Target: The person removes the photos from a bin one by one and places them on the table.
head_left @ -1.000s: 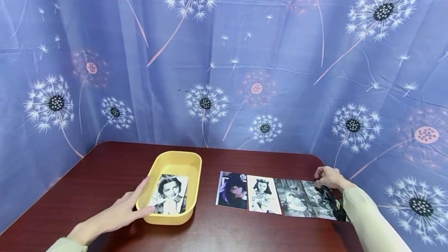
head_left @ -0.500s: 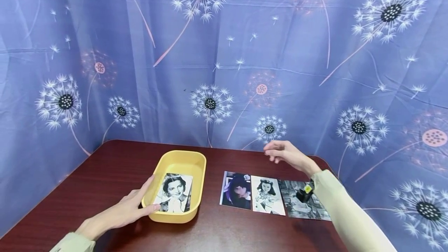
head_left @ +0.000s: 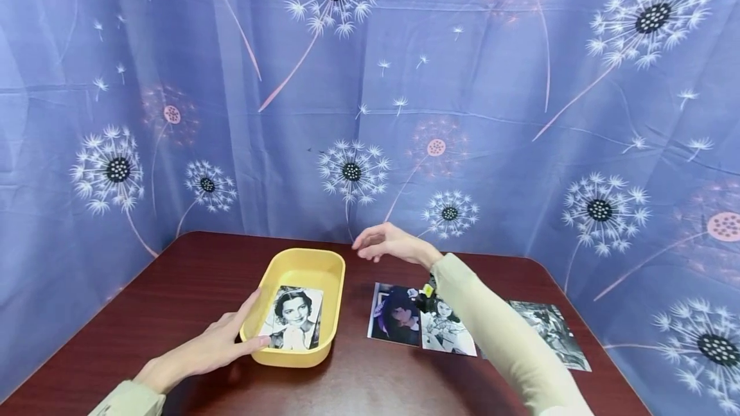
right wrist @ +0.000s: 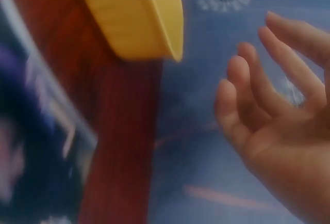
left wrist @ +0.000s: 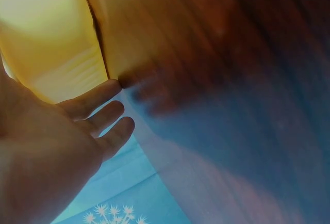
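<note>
My left hand (head_left: 208, 346) rests at the near left of a yellow plastic tray (head_left: 283, 255), thumb over its rim and fairly straight fingers along the outer wall. Inside the tray lies a black-and-white portrait photo (head_left: 293, 318). My right hand (head_left: 393, 244) hovers beyond the row of photos, right of the tray, with loosely bent fingers and nothing between them. The row holds a purple-toned photo (head_left: 396, 314), a black-and-white photo of a figure in a light dress (head_left: 445, 332), and a grey scene photo (head_left: 557, 332) at the right end. My right forearm hides part of the row.
Everything stands on a dark red-brown wooden table (head_left: 208, 268) with a rounded far right corner. A blue curtain (head_left: 393, 178) with a dandelion print hangs behind the table and along both sides.
My right hand has left the right-end photo and travelled left over the row toward the tray. My left hand has stayed at the tray. The head view has shifted slightly.
</note>
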A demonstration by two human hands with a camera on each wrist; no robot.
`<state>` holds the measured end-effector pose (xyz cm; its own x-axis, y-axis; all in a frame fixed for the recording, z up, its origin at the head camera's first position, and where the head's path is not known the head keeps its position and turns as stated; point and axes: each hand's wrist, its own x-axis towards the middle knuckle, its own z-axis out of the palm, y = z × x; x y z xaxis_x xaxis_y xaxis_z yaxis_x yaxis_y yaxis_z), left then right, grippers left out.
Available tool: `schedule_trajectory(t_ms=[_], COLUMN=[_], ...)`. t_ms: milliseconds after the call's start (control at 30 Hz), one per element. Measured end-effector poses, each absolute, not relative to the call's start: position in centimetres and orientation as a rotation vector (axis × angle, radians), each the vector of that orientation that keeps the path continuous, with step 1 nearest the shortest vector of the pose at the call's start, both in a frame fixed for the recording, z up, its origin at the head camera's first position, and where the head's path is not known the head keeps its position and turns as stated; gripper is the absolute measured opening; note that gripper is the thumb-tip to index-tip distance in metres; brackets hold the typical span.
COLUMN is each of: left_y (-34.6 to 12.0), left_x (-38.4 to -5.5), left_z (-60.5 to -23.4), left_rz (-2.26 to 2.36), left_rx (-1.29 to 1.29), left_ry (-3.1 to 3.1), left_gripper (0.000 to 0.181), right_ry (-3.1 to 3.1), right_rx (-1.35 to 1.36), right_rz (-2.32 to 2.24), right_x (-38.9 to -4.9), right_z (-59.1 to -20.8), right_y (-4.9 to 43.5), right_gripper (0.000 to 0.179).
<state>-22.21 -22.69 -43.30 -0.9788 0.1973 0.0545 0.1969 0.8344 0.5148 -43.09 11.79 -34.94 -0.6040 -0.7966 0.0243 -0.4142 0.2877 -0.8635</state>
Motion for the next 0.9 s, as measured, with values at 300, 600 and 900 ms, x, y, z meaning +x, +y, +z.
schedule_trajectory(t_ms=[300,600,900], left_y=[-22.7,-22.5,-22.6], left_x=[-22.2,-22.8,-22.3], left_z=[-43.4,-43.0,-43.2], left_rz=[0.847,0.864,0.866], left_rx=[0.323,0.325,0.302], left_ry=[2.996,2.976,2.995], left_gripper=[0.094,0.095,0.095], right_ry=[2.058,2.044,2.125], right_rx=[-1.276,-1.194,-1.112], right_rz=[-0.968,-0.798,-0.689], right_x=[-43.2,-43.5,-43.3], right_z=[-35.4,-37.3,-39.5], right_y=[3.7,-0.3,-1.7], right_gripper=[0.023,0.012,0.019])
